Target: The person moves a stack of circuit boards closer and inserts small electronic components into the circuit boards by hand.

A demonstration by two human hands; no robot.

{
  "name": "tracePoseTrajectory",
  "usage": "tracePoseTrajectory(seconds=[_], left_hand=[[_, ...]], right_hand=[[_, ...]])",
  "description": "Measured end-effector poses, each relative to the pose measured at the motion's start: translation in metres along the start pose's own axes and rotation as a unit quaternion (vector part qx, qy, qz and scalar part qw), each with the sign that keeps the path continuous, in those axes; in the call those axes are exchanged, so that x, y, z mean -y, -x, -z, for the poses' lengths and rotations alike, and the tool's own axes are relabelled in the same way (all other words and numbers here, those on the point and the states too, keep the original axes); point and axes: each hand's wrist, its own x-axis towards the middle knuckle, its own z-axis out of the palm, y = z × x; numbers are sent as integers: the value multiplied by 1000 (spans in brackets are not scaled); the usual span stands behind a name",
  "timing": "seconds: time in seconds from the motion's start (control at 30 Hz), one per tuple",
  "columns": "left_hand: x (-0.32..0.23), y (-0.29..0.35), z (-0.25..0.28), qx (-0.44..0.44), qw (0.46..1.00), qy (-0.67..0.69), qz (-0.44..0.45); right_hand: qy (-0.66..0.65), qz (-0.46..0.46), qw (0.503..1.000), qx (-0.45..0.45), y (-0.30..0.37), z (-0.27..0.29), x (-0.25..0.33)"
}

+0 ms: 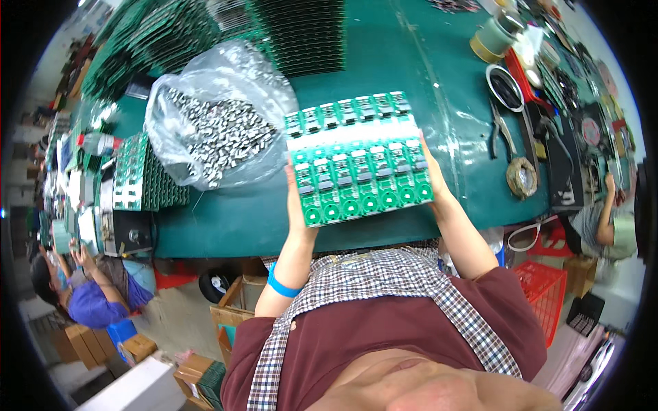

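Well, the left hand (296,208) and right hand (436,179) clamp a green circuit-board panel (362,179) between them — a plastic bag (196,77) of small parts (229,133) lies leftward on the tabletop (384,48).

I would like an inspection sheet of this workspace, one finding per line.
Surface: glossy dark-green tabletop, with green circuit-board stacks at the back.
Job's things: green rectangular circuit-board panel; clear plastic bag of small silvery parts to its left.
Clutter: grey pliers, round brown tape-like roll at right.
Hands: left hand and right hand grip the panel's opposite sides.
Cables: white looped cable by the tabletop's right front corner.
Surroundings: person in purple top at left, red plastic crate at right.
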Motion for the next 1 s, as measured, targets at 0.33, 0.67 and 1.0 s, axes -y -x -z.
tracePoseTrajectory(seconds=[0.33, 0.67, 1.0], left_hand=[[-35, -22, 29, -51, 550, -826, -115], [14, -22, 22, 42, 244, -948, -202], [17, -23, -122, 37, -104, -902, -417]], right_hand=[[-335, 2, 916, 220, -1, 22, -41], [-130, 25, 967, 219, -1, 22, -32], [45, 16, 996, 70, 7, 50, -17]])
